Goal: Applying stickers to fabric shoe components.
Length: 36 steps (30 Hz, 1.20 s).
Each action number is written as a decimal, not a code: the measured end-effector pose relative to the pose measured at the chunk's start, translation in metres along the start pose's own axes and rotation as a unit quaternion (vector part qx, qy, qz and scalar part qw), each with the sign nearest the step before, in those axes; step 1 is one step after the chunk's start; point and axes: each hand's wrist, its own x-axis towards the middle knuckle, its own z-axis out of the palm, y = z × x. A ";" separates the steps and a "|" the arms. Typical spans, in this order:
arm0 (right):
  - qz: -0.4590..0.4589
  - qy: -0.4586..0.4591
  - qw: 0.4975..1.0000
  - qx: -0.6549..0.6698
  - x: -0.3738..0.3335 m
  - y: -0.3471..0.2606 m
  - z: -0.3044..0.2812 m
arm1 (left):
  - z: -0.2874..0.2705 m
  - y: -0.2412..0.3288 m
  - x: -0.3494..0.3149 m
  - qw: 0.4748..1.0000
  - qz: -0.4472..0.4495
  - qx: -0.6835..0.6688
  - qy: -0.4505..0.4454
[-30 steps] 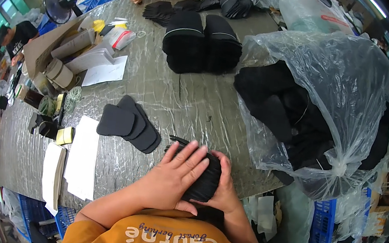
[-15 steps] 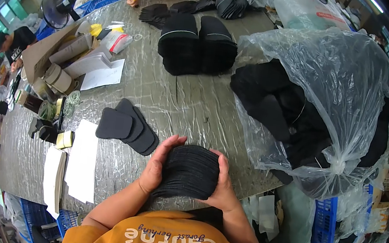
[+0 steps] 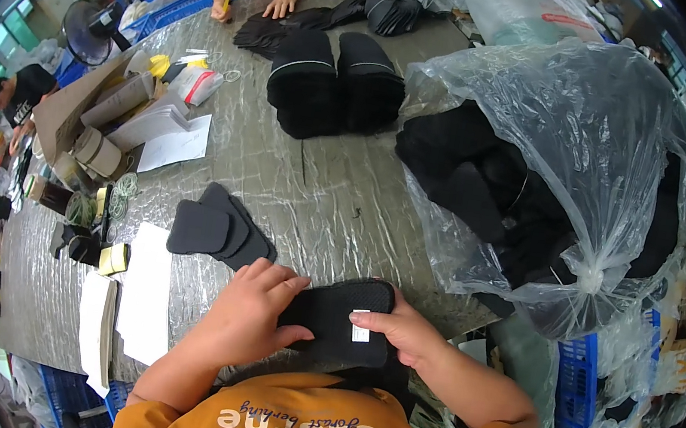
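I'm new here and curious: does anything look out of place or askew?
Nothing looks clearly spilled or damaged. The loose pads beyond the left hand are fanned unevenly, unlike the neat stacks farther back, and the bag gapes around jumbled black pieces.

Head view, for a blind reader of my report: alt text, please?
A left hand and right hand hold black pads with a white label at a grey table; overlapping loose pads lie beyond the left hand. A clear bag of black pieces sits to the right.

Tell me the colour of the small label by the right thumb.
White; the label shows best in the head view.
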 end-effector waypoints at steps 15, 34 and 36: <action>-0.013 -0.062 0.997 0.049 0.004 0.004 -0.002 | 0.033 -0.022 -0.014 0.995 0.073 -0.028 0.065; -0.027 -0.016 0.999 -0.012 -0.009 -0.003 0.010 | 0.044 -0.038 -0.023 0.963 0.269 -0.001 -0.010; -0.115 -0.019 0.989 -0.092 -0.010 0.001 0.014 | 0.048 -0.052 -0.031 0.972 0.137 -0.093 0.167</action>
